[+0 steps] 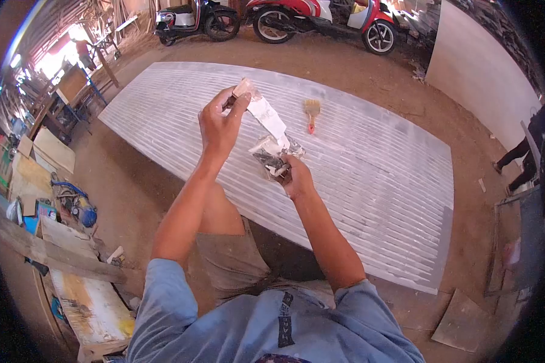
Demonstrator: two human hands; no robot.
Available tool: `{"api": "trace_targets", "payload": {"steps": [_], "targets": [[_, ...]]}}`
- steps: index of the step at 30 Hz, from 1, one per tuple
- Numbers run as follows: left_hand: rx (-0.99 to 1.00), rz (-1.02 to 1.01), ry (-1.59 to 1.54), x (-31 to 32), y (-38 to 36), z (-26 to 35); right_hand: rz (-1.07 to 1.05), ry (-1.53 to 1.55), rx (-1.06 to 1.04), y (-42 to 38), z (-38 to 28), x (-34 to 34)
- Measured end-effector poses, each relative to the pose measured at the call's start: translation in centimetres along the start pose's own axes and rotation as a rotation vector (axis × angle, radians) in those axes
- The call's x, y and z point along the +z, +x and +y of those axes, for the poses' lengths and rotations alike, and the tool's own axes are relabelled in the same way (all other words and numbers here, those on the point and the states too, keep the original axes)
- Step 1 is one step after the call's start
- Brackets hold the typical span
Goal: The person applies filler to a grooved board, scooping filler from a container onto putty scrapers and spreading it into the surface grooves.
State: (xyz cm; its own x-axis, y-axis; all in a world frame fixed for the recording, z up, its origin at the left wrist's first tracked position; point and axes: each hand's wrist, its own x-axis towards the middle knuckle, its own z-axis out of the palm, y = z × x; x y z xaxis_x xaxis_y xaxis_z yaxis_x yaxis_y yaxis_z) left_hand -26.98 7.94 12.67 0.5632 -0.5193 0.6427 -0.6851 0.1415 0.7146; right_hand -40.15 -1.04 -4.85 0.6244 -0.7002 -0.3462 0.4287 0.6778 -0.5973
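My left hand (221,124) is closed on the upper end of a flat scraper (266,116), whose face is coated white. The scraper slants down to the right, its lower end over a small crumpled plastic bag (269,156) smeared with white and dark matter. My right hand (297,176) grips that bag from below right. Both hands are above a large ribbed panel (369,181) streaked with white. A wide brush (312,112) with a red-tipped handle lies on the panel, right of the scraper.
Two parked motorbikes (321,21) stand beyond the panel. On the left are a wooden bench (91,302) and a blue tank (86,215). A person's dark-clothed legs (524,157) show at the right, near a leaning pale board (481,78).
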Motion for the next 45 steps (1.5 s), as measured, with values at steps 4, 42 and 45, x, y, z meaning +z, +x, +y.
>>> {"api": "trace_targets", "payload": {"steps": [4,42,45], "targets": [[0.001,-0.015,0.053,0.3,-1.2,0.0,-0.026,0.007,-0.013,-0.5,-0.1,0.0],[-0.315,-0.248,0.112,5.8,-4.7,-16.8,0.822,-1.559,-0.696,-24.4,-26.5,-37.4],[-0.337,-0.209,0.105,5.8,-5.9,-16.8,0.731,-2.109,-0.854,-23.3,-29.3,-41.8]]}}
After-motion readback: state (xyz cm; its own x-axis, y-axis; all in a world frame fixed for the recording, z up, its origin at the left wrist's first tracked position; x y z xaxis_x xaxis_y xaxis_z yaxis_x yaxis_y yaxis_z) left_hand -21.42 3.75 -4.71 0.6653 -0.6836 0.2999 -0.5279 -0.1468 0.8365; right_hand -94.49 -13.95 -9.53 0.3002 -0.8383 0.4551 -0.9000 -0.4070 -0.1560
